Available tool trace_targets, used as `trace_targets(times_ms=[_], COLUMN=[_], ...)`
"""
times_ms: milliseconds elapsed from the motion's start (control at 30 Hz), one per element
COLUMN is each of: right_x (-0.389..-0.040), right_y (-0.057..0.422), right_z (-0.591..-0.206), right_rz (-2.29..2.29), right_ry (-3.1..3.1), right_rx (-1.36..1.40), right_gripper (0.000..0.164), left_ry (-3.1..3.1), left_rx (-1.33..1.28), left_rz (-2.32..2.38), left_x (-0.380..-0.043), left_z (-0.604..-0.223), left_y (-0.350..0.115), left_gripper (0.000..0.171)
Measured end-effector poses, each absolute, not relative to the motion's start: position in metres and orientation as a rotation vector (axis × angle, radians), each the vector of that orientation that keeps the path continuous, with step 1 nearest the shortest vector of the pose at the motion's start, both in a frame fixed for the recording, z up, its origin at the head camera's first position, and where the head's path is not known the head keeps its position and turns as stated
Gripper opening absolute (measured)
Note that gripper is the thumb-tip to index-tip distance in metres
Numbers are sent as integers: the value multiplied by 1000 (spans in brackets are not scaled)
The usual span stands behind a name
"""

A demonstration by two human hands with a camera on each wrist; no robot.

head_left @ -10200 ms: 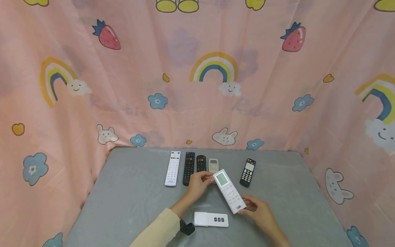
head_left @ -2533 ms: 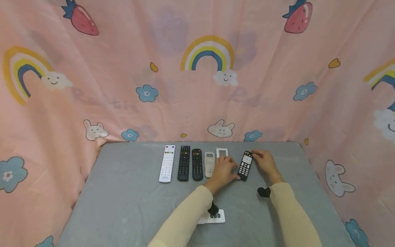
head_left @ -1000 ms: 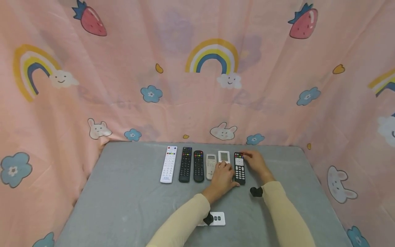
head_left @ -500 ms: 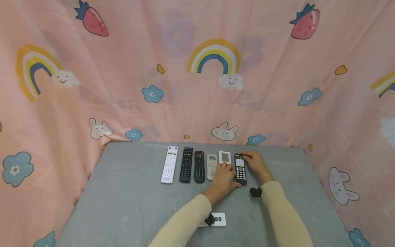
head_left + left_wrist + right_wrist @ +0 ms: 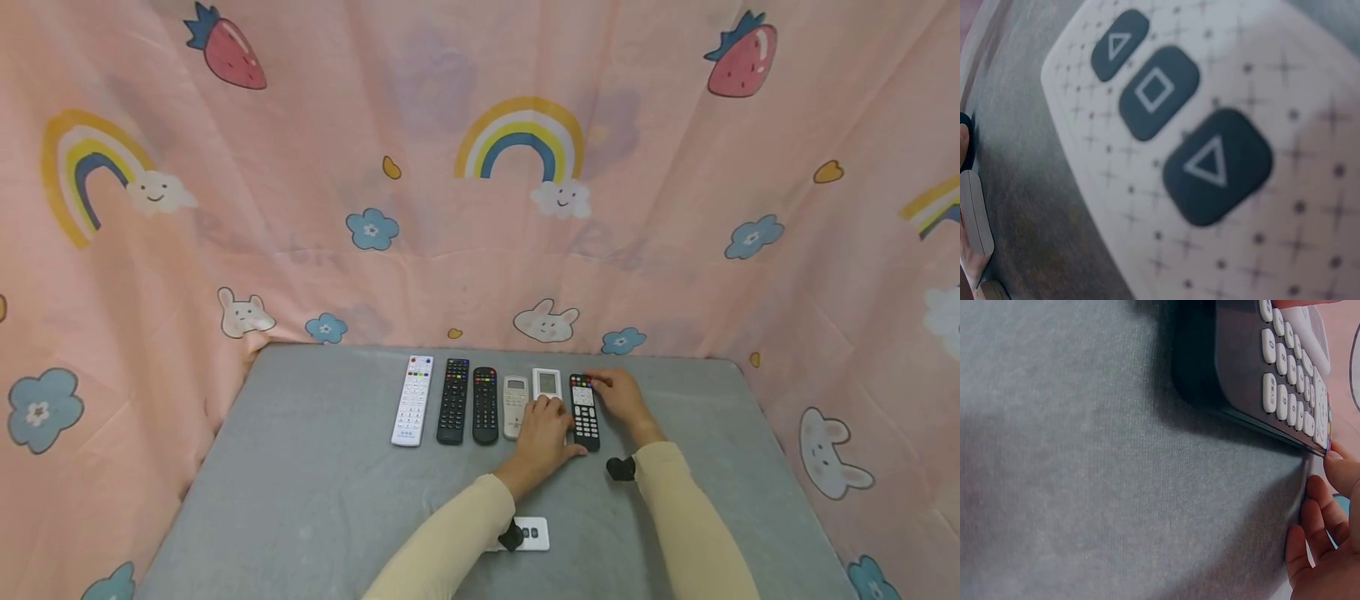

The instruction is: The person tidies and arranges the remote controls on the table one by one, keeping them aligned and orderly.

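Observation:
In the head view, a slim black remote control (image 5: 584,412) with white keys lies upright at the right end of a row on the grey table. My right hand (image 5: 624,400) touches its far right corner; in the right wrist view the thumb (image 5: 1342,472) meets that corner and the other fingers hang loosely below. My left hand (image 5: 542,435) lies across the near part of a white remote with a screen (image 5: 547,382), covering its keys. Its thumb reaches the near end of the black remote. Beneath the left wrist lies a white remote with dark buttons (image 5: 535,533), partly hidden.
Left along the row lie a long white remote (image 5: 412,402), two black remotes, one long (image 5: 452,402) and one rounded (image 5: 485,406), and a small beige remote (image 5: 514,407). A pink patterned curtain (image 5: 300,250) hangs behind the grey table (image 5: 315,483).
Ten seconds ago both hands held the white screen remote in the air; it now lies in the row. The rightmost black remote has since shifted left and straightened. Little moved in the last half second.

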State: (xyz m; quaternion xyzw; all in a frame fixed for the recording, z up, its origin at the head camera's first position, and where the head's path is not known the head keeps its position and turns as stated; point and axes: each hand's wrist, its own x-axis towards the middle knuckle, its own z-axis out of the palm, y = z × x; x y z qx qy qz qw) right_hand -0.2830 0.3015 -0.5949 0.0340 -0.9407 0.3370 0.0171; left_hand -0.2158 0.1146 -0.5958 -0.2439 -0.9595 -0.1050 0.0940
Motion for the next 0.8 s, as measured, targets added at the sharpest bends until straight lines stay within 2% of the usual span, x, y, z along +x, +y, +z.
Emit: trace_targets(times_ms=[300, 500, 667, 800], right_x=[-280, -267, -235, -188], right_y=[299, 302, 293, 275], right_z=[-592, -581, -561, -554], right_rz=[1088, 1134, 1137, 1180], right_ry=[-2927, -2847, -2748, -2787], right_rx=[87, 6, 86, 158], right_gripper=[32, 37, 36, 34], left_ry=[-2852, -2763, -2779, -2812], left_rx=[-673, -749, -887, -981], left_rz=[-392, -727, -1007, -1234], left_x=[-216, -221, -205, -174], left_z=[-595, -582, -569, -571], left_y=[109, 76, 20, -29], left_gripper=[46, 40, 31, 36])
